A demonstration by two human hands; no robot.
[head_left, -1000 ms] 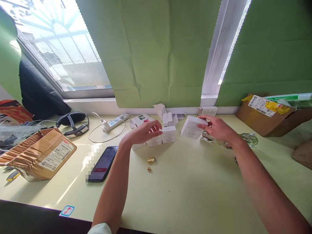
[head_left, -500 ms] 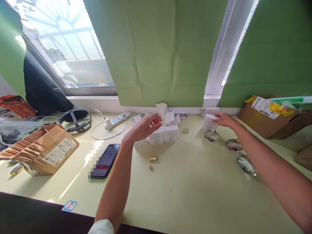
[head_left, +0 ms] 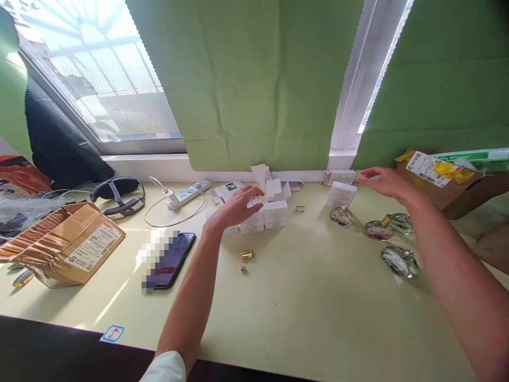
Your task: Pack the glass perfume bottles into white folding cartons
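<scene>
My left hand (head_left: 240, 206) is over a cluster of small white boxes (head_left: 275, 215), fingers loosely bent and apart; whether it touches them I cannot tell. My right hand (head_left: 384, 183) holds nothing, its fingers stretched out. Its fingertips are close to the right end of a white carton (head_left: 340, 177) lying by the wall. Just left of that hand stands an upright white box (head_left: 342, 194). A round glass bottle (head_left: 341, 216) lies before this box. Below my right hand are a pinkish bottle (head_left: 378, 230), a gold-capped greenish bottle (head_left: 402, 223) and a clear bottle (head_left: 400, 261).
A gold cap (head_left: 246, 254), a tiny gold piece (head_left: 244, 270) and a silver cap (head_left: 300, 208) lie mid-table. At left are a phone (head_left: 175, 260), a power strip (head_left: 188, 195), a headset (head_left: 121, 199) and a cardboard box (head_left: 89, 244). Another cardboard box (head_left: 433, 183) sits at right.
My right hand has let go of the upright white box and moved right and slightly up, fingers opening. My left hand stays over the boxes. The view has shifted slightly.
</scene>
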